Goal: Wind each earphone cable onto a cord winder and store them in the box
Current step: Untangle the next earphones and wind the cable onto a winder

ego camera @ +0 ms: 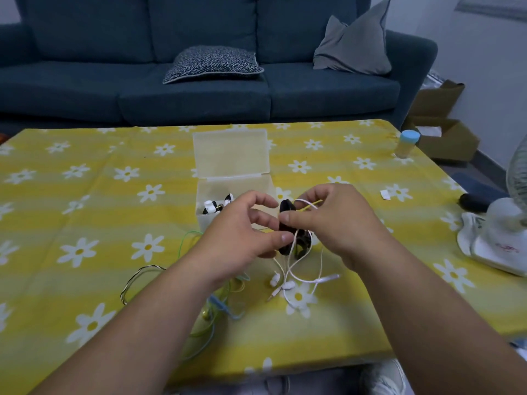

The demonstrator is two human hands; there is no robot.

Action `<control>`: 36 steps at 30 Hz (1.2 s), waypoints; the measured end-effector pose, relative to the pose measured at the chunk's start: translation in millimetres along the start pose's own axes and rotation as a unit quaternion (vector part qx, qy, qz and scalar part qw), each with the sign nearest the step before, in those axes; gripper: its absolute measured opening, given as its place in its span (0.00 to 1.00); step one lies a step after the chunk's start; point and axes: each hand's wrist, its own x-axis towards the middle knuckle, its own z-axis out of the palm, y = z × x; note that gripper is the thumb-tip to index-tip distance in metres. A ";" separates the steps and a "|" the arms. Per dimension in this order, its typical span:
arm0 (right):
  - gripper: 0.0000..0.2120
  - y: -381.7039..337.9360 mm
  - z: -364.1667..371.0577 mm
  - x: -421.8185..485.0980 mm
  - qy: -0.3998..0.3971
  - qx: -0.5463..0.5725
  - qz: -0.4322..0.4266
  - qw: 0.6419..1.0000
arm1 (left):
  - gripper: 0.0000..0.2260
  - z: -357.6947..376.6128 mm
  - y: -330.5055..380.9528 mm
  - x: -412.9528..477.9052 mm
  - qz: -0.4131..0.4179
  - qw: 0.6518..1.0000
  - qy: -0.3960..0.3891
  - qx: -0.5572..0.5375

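- Head view, nearest first: two bare forearms reach in over a table (pixel 85 212) covered with a yellow daisy cloth
- Under the left forearm lies a loose tangle of green and blue cables (pixel 219 306), with a black-and-yellow striped cable (pixel 134 280) looping just left of it
- A white cable (pixel 299 276) hangs from the hands down to the cloth, where its earbuds and plug lie beside the tangle
- The left hand (pixel 242 240) is raised above the cloth, its thumb and curled fingers pinching the lower part of a black winder (pixel 288 226)
- The right hand (pixel 339 223) meets it from the other side, with the thumb tip on the winder's upper part and the curled fingers holding a loop of the white cable
- A thin yellow strand (pixel 312 206) shows beside that loop
- The white cable crosses the winder's lower part, but the number of turns cannot be told
- Just behind the hands stands the clear box (pixel 205 195), with its lid (pixel 231 152) open and leaning back
- Wound earphones (pixel 216 206) lie inside the box at the left
- At the right edge of the table sit a white fan (pixel 499 232) and, just behind it, a black object (pixel 473 202)
- A bottle (pixel 406 143) with a blue cap stands near the far right corner
- Beyond the table is a blue sofa (pixel 199 95) with a patterned cushion (pixel 214 64) and a grey cushion (pixel 356 44)
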 end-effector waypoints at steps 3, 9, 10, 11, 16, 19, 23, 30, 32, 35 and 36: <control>0.12 0.7 -0.8 0.3 -0.022 0.037 -0.021 0.999 | 0.17 2.5 0.1 -0.4 -0.012 0.998 -0.022 -0.053; 0.18 -1.3 -8.2 -2.8 -0.009 0.028 -0.037 0.999 | 0.08 4.5 -0.6 4.3 -0.026 0.992 -0.028 -0.118; 0.21 -1.2 -10.0 -2.6 -0.005 0.022 -0.028 0.999 | 0.07 4.3 -1.7 5.7 -0.026 0.993 -0.020 -0.114; 0.21 -1.0 -12.0 -2.1 0.000 0.014 -0.019 1.000 | 0.08 4.2 -2.9 7.0 -0.027 0.994 -0.011 -0.109; 0.14 2.6 -18.3 2.9 0.011 0.012 0.019 1.000 | 0.08 3.3 -6.1 11.1 -0.023 0.995 0.016 -0.097; 0.08 2.6 -19.1 4.8 -0.002 0.017 0.016 1.000 | 0.08 1.3 -7.4 11.4 -0.017 0.996 0.026 -0.087; 0.08 3.4 -18.1 5.6 -0.021 0.000 0.009 1.000 | 0.07 -0.2 -5.1 11.5 -0.040 0.988 0.010 -0.148; 0.02 0.3 -17.8 1.2 -0.098 0.031 -0.008 0.995 | 0.07 -0.8 2.5 12.4 -0.052 0.953 0.022 -0.298; 0.04 -1.4 -15.5 0.7 -0.120 0.035 -0.020 0.992 | 0.07 -1.7 3.5 12.4 -0.047 0.948 0.019 -0.313; 0.07 -1.4 -11.8 0.0 -0.129 0.036 -0.030 0.991 | 0.08 0.3 3.5 11.8 -0.047 0.950 0.018 -0.309; 0.06 -1.1 -10.6 0.4 -0.123 0.033 -0.033 0.991 | 0.08 1.5 3.2 11.8 -0.047 0.951 0.022 -0.306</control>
